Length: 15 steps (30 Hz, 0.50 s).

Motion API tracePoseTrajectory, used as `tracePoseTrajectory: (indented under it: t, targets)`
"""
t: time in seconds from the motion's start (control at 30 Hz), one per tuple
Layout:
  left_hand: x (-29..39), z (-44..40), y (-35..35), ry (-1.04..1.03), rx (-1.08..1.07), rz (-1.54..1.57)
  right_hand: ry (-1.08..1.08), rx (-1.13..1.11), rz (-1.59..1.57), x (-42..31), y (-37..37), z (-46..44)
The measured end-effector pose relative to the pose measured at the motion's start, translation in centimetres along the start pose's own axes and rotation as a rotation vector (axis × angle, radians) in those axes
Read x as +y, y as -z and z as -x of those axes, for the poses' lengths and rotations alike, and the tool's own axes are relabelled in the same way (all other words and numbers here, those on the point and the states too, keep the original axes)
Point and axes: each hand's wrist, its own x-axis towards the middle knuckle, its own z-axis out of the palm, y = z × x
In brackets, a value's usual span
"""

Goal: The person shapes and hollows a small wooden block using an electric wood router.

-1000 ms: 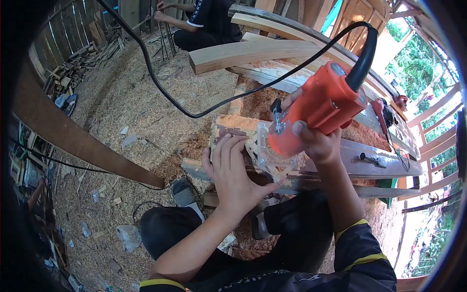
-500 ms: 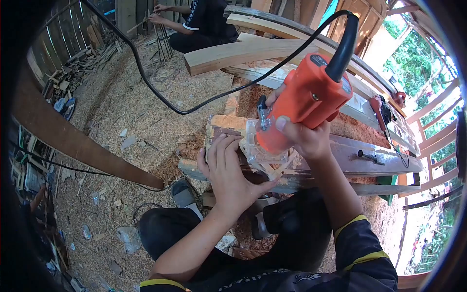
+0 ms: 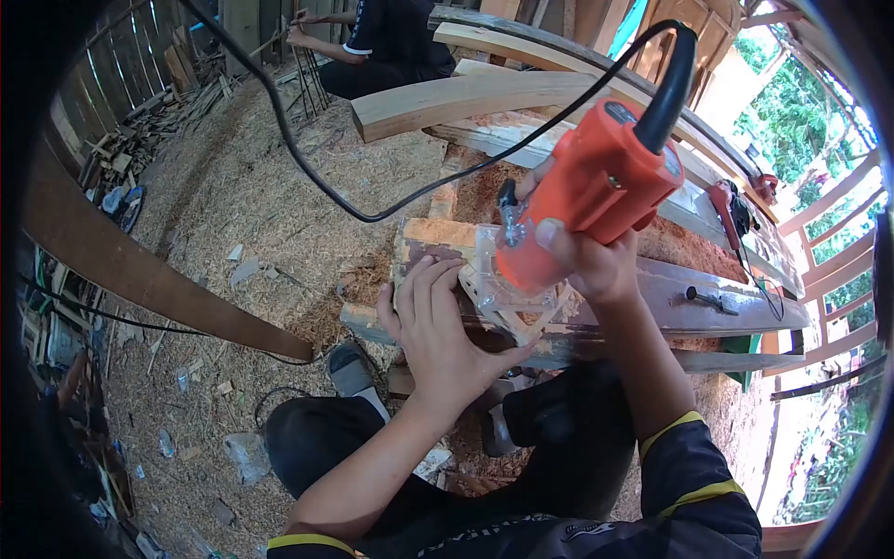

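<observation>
Under the orange router [image 3: 582, 196], we have a pale wooden piece [image 3: 512, 324], set on a board [image 3: 652, 293], with the router's clear base [image 3: 487, 247] over it. Our right hand [image 3: 585, 252] wraps round the router's body. Left of the router and nearer us, our left hand [image 3: 430, 321] spreads wide, fingers and thumb by the piece's edges; we cannot tell how firmly it grips. We judge the step in hand to be working the router over the steadied piece; the next move calls for a level base, smooth guiding and well-placed fingers.
</observation>
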Motion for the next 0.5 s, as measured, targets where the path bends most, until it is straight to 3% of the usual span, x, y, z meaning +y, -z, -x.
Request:
tracePoseTrajectory:
  t: [0.13,0.27,0.5]
  targets:
    - [0.1,0.0,0.0,-0.002,-0.002,0.003,-0.016,-0.046,0.101,-0.3,0.5,0.4]
    - [0.0,-0.1,0.2,-0.008,0.003,0.010,-0.050,0.017,-0.143,-0.7,0.6,0.4]
    - [0.2,-0.1,0.1,0.001,-0.015,0.017,-0.070,-0.042,0.075,-0.7,0.0,0.1]
